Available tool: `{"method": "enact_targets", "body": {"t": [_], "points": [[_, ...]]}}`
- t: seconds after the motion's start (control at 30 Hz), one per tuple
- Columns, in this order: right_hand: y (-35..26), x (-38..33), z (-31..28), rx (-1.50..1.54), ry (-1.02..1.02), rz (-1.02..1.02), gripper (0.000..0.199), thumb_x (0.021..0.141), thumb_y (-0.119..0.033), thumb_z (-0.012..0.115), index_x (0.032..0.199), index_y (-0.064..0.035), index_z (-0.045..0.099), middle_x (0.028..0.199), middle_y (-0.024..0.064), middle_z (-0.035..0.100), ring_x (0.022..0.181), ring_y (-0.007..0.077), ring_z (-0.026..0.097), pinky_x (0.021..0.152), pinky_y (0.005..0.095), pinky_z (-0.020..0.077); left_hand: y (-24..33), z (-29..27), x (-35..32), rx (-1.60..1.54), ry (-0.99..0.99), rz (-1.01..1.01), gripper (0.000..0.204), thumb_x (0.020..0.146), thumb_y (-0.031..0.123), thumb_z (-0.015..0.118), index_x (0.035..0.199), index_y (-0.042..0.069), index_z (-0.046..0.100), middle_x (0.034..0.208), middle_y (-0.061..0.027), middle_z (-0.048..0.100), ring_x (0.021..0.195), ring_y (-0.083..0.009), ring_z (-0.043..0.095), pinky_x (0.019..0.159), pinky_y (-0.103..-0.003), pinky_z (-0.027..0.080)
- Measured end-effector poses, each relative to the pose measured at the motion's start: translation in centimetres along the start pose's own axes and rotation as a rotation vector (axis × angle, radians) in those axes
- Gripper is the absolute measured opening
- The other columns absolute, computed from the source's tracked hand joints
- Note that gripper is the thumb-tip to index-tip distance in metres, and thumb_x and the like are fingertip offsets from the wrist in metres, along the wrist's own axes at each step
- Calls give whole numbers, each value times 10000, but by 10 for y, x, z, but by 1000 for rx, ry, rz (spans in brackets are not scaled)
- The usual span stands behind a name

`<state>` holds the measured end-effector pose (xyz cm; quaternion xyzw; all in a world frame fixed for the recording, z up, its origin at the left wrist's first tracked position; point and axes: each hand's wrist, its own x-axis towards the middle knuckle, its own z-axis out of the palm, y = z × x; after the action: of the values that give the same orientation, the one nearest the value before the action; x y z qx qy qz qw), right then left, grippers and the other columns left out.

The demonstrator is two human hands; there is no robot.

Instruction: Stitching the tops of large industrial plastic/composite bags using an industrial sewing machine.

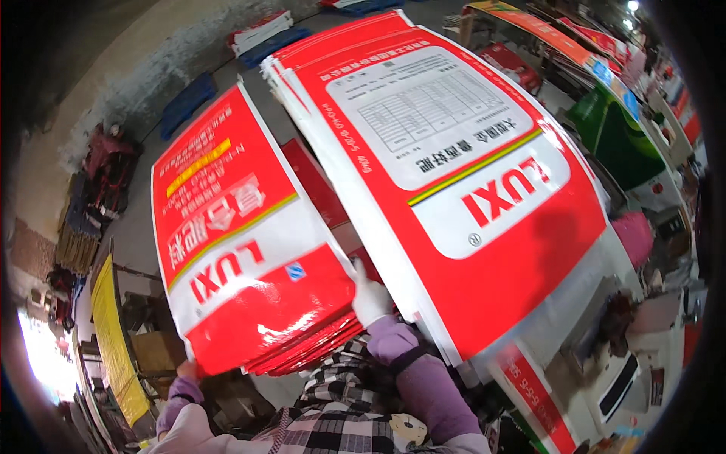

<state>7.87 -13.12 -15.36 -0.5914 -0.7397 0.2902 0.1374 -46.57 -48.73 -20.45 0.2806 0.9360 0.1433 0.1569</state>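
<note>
A red and white printed plastic sack lies at an angle in front of me, over a stack of similar sacks whose red edges show beneath its near side. My left hand pinches the sack's near left corner. On its near right edge, my right hand, in a white glove, is closed with the thumb up; its fingertips are partly hidden. Right of it rises a thick pile of larger red and white sacks, topped by one with a printed white panel. A purple sleeve covers my right forearm.
A white sewing machine stands at the lower right. Blue bundles lie on the floor by the far wall. On the left is a rack draped in yellow sheeting; green sacks are stacked at the far right.
</note>
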Motion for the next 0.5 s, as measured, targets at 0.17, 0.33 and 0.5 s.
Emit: {"method": "enact_targets", "body": {"t": [0.17, 0.33, 0.5], "points": [[74, -54, 28, 126, 243, 183, 458, 814, -98, 549, 1267, -45, 508, 949, 226, 661, 878, 390, 644, 807, 488, 500, -14, 43, -83, 619, -364, 157, 380, 710, 227, 708, 1057, 100, 618, 1040, -145, 649, 973, -341, 634, 843, -417, 516], [94, -82, 4, 232, 319, 295, 386, 826, -154, 557, 1194, -42, 565, 984, 226, 658, 910, 394, 636, 827, 481, 495, 15, 73, -72, 512, -309, -20, 357, 739, 140, 661, 1086, 75, 607, 1038, -142, 652, 979, -307, 636, 853, -388, 509], [74, -67, 8, 319, 353, 269, 337, 837, -210, 565, 1122, -39, 622, 1018, 226, 654, 941, 399, 628, 848, 475, 491, 70, 79, -16, 446, -94, 30, 348, 768, 54, 615, 1116, 51, 596, 1035, -140, 655, 986, -273, 638, 862, -358, 503]]}}
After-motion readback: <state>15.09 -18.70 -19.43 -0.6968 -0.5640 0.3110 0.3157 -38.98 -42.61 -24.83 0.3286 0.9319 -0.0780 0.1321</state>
